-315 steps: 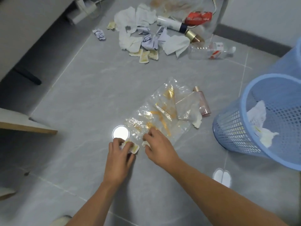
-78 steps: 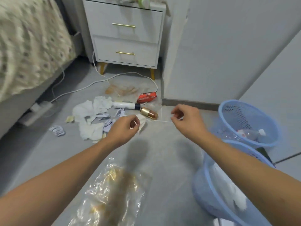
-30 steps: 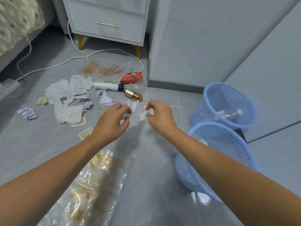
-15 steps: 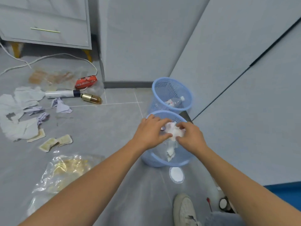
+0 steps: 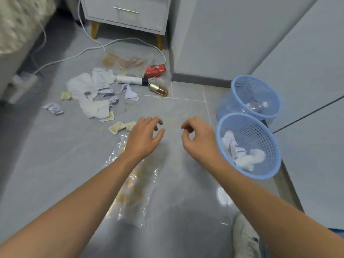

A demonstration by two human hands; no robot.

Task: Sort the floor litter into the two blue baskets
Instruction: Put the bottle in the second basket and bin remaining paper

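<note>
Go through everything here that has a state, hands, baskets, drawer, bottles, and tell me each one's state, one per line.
Left hand: empty, fingers loosely curled.
Right hand: empty, fingers loosely curled.
Near basket: upright, holds crumpled paper.
Far basket: upright, holds a clear bottle.
Drawer: closed.
Gold bottle: lying on the floor.
White tube: lying on the floor.
Plastic bag: flat on the floor.

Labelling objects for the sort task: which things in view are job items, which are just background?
Job: near basket, far basket, paper scraps, white tube, gold bottle, red wrapper, clear bag.
Background: nightstand, white cable, shoe.
</note>
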